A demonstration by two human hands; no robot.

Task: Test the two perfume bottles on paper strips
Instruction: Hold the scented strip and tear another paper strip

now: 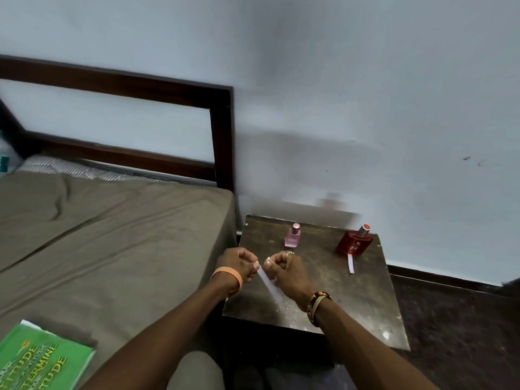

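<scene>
A small pink perfume bottle (293, 236) stands upright at the back of the dark side table (351, 294). A red perfume bottle (355, 242) stands at the back right, with a white paper strip (350, 263) lying flat just in front of it. My left hand (237, 265) pinches the top end of a second white paper strip (269, 284) that slants down over the table. My right hand (285, 270) is curled right beside it, fingers closed near the same strip; whether it grips the strip is unclear.
A bed with a grey-brown sheet (112, 243) and dark wooden headboard (222, 130) lies on the left, touching the table. A green book (42, 361) rests on the bed's near corner. A pale wall (365, 108) rises behind; dark floor (455, 327) lies to the right.
</scene>
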